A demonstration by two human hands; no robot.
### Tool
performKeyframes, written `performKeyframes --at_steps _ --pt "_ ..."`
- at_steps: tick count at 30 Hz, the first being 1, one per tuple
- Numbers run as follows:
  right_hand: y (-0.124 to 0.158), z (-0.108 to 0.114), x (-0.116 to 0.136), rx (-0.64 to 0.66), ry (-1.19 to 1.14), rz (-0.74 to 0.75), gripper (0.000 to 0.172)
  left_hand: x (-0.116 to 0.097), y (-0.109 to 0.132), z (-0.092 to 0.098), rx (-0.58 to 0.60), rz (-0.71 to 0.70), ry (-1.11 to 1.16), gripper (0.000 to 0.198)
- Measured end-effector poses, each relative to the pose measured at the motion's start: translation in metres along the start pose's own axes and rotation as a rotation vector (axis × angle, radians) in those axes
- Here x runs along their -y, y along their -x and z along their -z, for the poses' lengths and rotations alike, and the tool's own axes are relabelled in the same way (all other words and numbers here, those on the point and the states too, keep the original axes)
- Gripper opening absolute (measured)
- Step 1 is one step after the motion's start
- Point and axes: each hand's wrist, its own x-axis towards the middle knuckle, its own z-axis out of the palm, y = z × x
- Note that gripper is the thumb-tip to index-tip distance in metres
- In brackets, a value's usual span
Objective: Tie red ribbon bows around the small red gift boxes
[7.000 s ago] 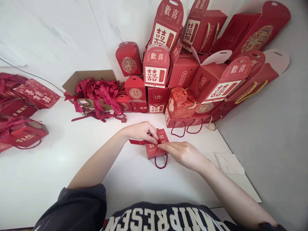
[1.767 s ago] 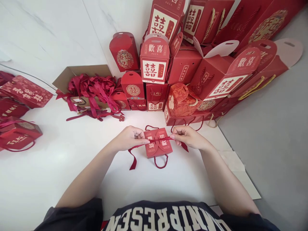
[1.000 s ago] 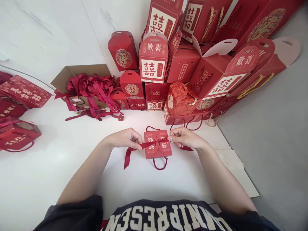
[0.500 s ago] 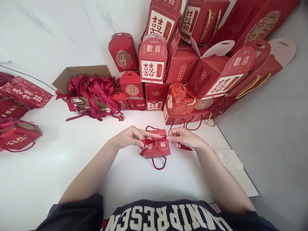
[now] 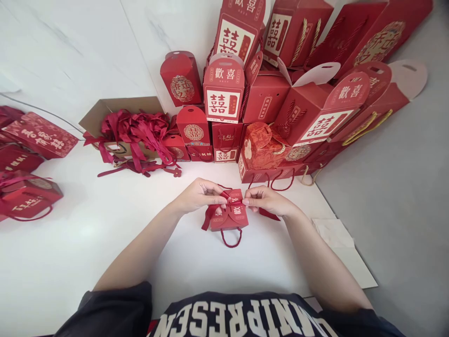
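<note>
A small red gift box [image 5: 229, 221] with pale lettering lies on the white table in front of me, a rope handle at its near side and another partly hidden at its far side. Dark red ribbon [image 5: 270, 214] crosses its top, with one tail out to the right and another hanging at the left. My left hand [image 5: 203, 195] pinches the ribbon above the left part of the box. At the right edge, my right hand [image 5: 263, 199] grips the ribbon between thumb and fingers.
Behind the box, red gift boxes [image 5: 224, 93] stand stacked against the wall. A cardboard box [image 5: 94, 114] overflows with red ribbons [image 5: 135, 128]. More red boxes [image 5: 37, 194] sit at the far left. White paper [image 5: 333, 232] lies near the table's right edge.
My left hand has moved right and closed its fingers on the ribbon nearer the box's middle. The left ribbon tail now hangs lower. My right hand has hardly moved.
</note>
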Motion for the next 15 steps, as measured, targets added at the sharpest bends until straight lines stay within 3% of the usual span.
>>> performKeyframes --at_steps 8,15 --pt "0.001 0.003 0.003 -0.017 -0.003 0.02 0.035 0.001 0.001 -0.001 -0.031 0.051 -0.229 0.041" --pt "0.007 -0.003 0.016 0.003 -0.037 0.108 0.031 -0.005 0.001 -0.004 -0.053 0.063 -0.363 0.045"
